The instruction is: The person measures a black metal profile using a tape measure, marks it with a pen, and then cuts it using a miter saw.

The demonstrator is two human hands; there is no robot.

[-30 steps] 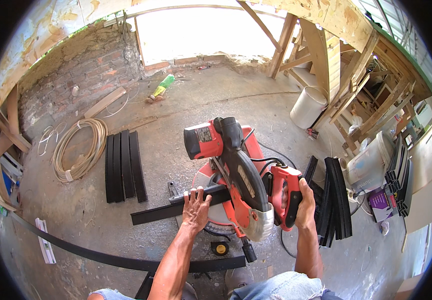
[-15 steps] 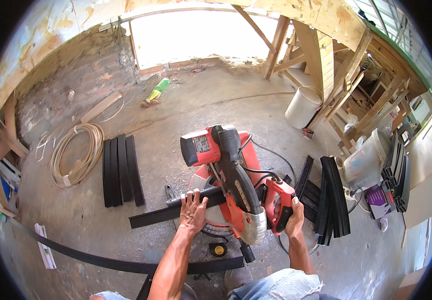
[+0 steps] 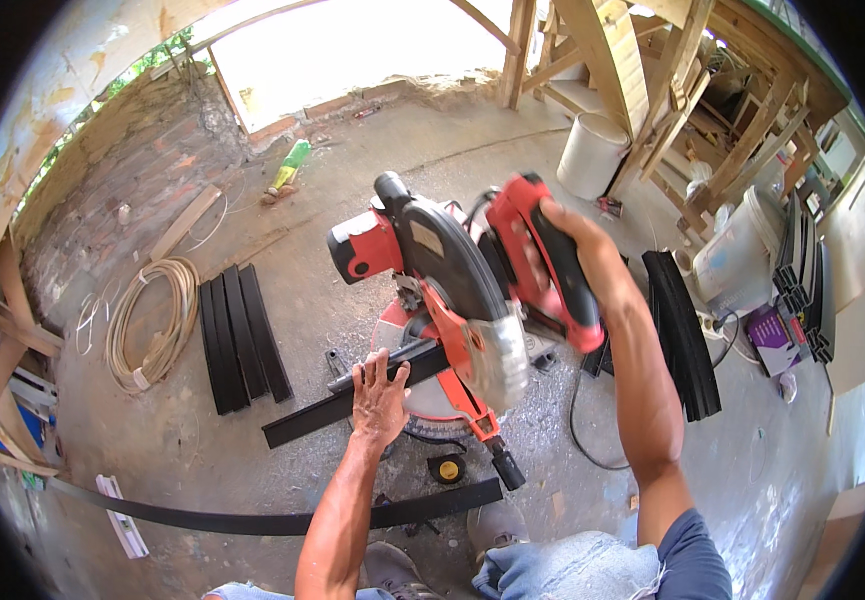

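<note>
A red and black miter saw (image 3: 452, 255) stands on the floor in front of me, its head raised. My right hand (image 3: 584, 245) is wrapped around its red and black handle (image 3: 542, 270), which is blurred by motion. A black profile strip (image 3: 307, 418) lies across the saw's base against the fence. My left hand (image 3: 380, 400) lies over that strip, fingers hooked across it to the fence and holding it left of the blade guard (image 3: 497, 365). The thumb side of this hand is partly hidden. Close to my feet sits a black and yellow tape measure (image 3: 446, 468).
A long black strip (image 3: 232, 522) crosses the floor before my shoes. Cut black strips (image 3: 247, 335) and a coil of hose (image 3: 192, 300) lie left. More strips (image 3: 677, 335), a bucket (image 3: 737, 255) and a purple box (image 3: 774, 335) stand right. A power cord trails beside the saw.
My right hand has swung the saw head upward and away from me, raising the handle. The left hand stays on the black profile strip. The view has shifted slightly.
</note>
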